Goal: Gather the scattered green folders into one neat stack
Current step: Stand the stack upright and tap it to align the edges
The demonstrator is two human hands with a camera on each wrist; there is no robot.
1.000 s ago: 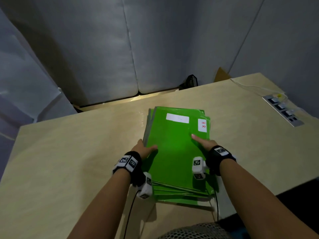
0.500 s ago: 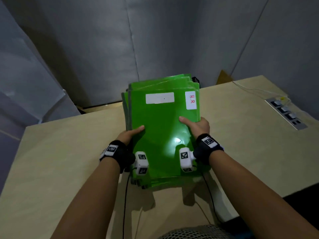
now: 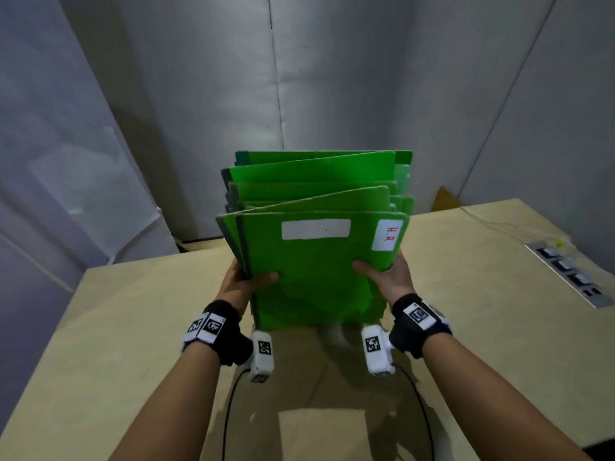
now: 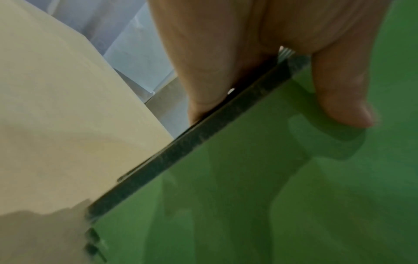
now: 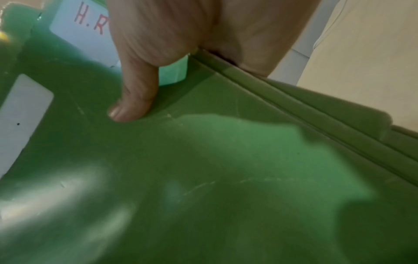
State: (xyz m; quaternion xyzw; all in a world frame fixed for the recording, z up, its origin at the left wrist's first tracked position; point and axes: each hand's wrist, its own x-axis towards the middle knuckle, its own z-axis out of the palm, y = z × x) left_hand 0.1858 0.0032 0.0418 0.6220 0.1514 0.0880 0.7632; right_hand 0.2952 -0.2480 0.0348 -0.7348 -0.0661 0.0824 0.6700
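Observation:
A stack of green folders (image 3: pixel 312 274) stands upright on its lower edge over the beige table (image 3: pixel 133 327), tops fanned apart toward the wall. The front folder carries a blank white label (image 3: pixel 316 229) and a label reading "H.R" (image 3: pixel 387 235). My left hand (image 3: pixel 248 282) grips the stack's left edge, thumb on the front cover, fingers behind. My right hand (image 3: pixel 386 276) grips the right edge the same way. In the left wrist view the thumb (image 4: pixel 343 107) presses the green cover (image 4: pixel 271 196). In the right wrist view the thumb (image 5: pixel 133 100) lies on the cover (image 5: pixel 226 178) beside the H.R label (image 5: pixel 86 21).
A power strip (image 3: pixel 572 274) with a cable lies at the table's right edge. Grey padded wall panels (image 3: pixel 332 78) stand behind the table. A brown cardboard corner (image 3: pixel 446 198) shows behind the far edge. Black cables (image 3: pixel 229 404) hang from my wrists over the near table.
The stack lay flat on the table with my hands resting on top. Both hands have gripped its sides and tipped it upright, and its top edges have fanned out.

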